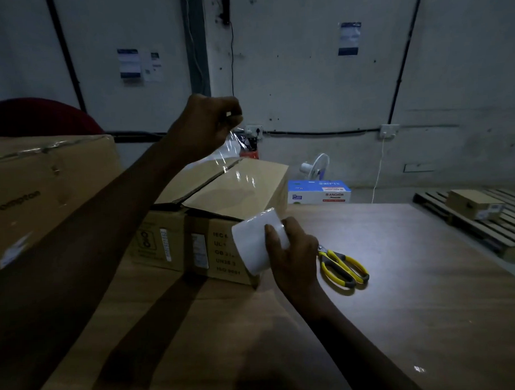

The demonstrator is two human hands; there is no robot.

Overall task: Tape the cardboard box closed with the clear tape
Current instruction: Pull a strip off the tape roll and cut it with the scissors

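Cardboard box [221, 202]: sits on the wooden surface [399, 292], top flaps folded down, a dark seam running along the middle of the top; printed markings on its near side.
Clear tape [238, 169]: a glossy strip stretched over the box top, rising at the far end to the left hand, catching highlights.
Tape roll [259, 241]: white-looking, held at the near right corner of the box, just above the surface.
Left hand [210, 126]: raised above the far end of the box, fingers closed and pinching the free end of the tape.
Right hand [293, 249]: wrapped around the tape roll, fingers curled over its outer face.
Hands together or apart: well apart, one at each end of the pulled strip.
Scissors [343, 266]: yellow-handled, lying flat on the surface just right of the right hand.
Larger carton [43, 190]: brown, touching the box's left side, lettering on its face.
Blue and white box [319, 191]: beyond the surface, near a small white fan [316, 165].
Pallet [479, 228]: at far right, carrying a small brown carton [474, 203].
Lighting: dim, so fine detail is hard to read.
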